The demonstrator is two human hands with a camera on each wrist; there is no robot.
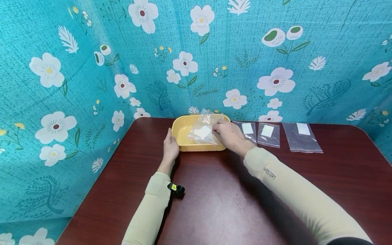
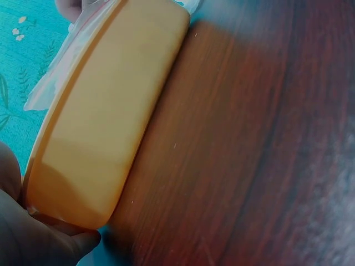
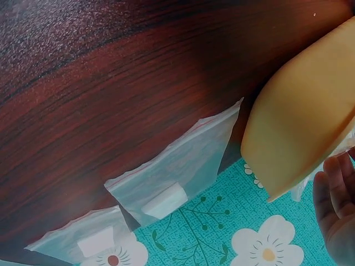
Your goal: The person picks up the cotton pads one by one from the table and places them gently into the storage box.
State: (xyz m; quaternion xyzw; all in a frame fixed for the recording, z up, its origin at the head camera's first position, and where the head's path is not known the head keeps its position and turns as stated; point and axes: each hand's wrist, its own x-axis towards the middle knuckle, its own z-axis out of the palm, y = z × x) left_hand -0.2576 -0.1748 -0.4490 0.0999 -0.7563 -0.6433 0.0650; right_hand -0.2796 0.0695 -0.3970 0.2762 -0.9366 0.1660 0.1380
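Observation:
A yellow plastic basin [image 1: 202,147] stands at the back of the table. My left hand [image 1: 170,148] grips its left end, with the thumb up at the rim; the left wrist view shows the fingers around that end of the basin [image 2: 105,111]. Over the basin's right part, my right hand [image 1: 230,135] pinches a clear zip bag [image 1: 208,119] with a white label. The bag lies partly inside the basin, and its lower part is hard to make out. In the right wrist view, the right hand [image 3: 337,205] shows only partly, beside the basin's rim.
To the basin's right, flat on the dark red table [image 1: 202,197], lie a labelled clear zip bag [image 1: 251,136], a smaller one [image 1: 268,140] and a larger one [image 1: 301,143]. A blue flowered cloth [image 1: 214,78] hangs right behind the table's back edge.

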